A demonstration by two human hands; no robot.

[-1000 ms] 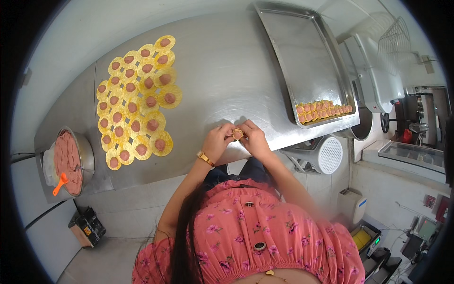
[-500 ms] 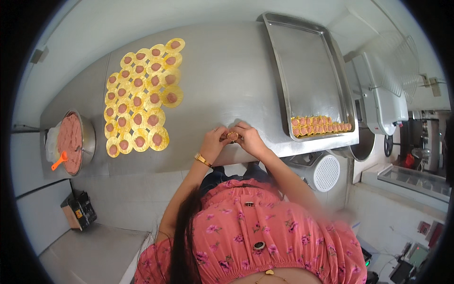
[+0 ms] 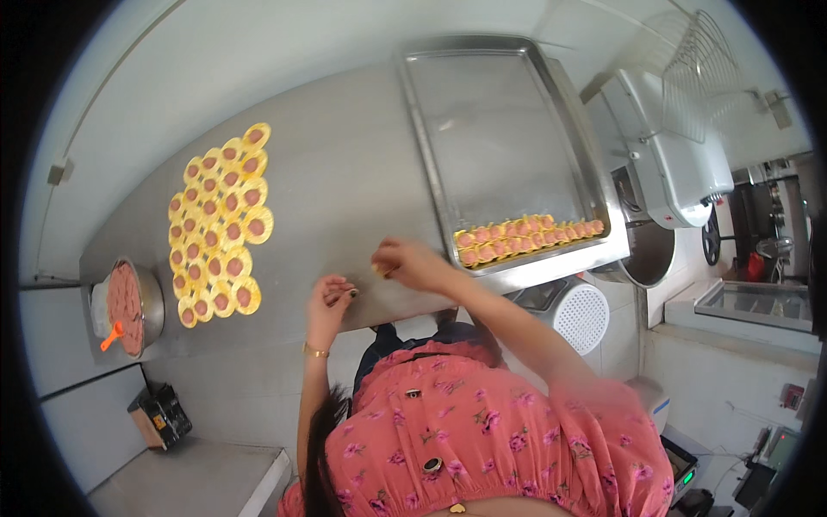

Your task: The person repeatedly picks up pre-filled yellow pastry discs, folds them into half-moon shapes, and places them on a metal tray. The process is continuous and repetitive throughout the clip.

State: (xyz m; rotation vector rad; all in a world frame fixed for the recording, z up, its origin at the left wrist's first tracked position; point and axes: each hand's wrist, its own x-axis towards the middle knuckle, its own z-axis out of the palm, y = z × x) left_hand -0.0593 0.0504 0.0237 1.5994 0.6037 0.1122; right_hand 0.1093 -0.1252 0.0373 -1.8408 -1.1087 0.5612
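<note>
Above the steel table's front edge, my right hand [image 3: 412,264] pinches a small filled dumpling [image 3: 379,270], mostly hidden by the fingers. My left hand [image 3: 327,303] is apart from it, fingers loosely curled with gaps between them and nothing seen in them. To the left lie rows of round yellow wrappers [image 3: 249,168], each with a dab of pink meat filling. A large metal tray [image 3: 431,164] sits to the right, with rows of open-topped yellow dumplings [image 3: 517,237] along its near end.
At the table's left end stands a metal bowl [image 3: 153,314] of pink minced filling [image 3: 127,297] with an orange spoon [image 3: 112,336]. A white machine [image 3: 659,146] is beyond the tray. Under the front edge is a white perforated round appliance [image 3: 581,320].
My hands have parted: the right carries the dumpling toward the tray, the left has dropped back empty. The whole view has shifted and turned, so table and tray appear further left.
</note>
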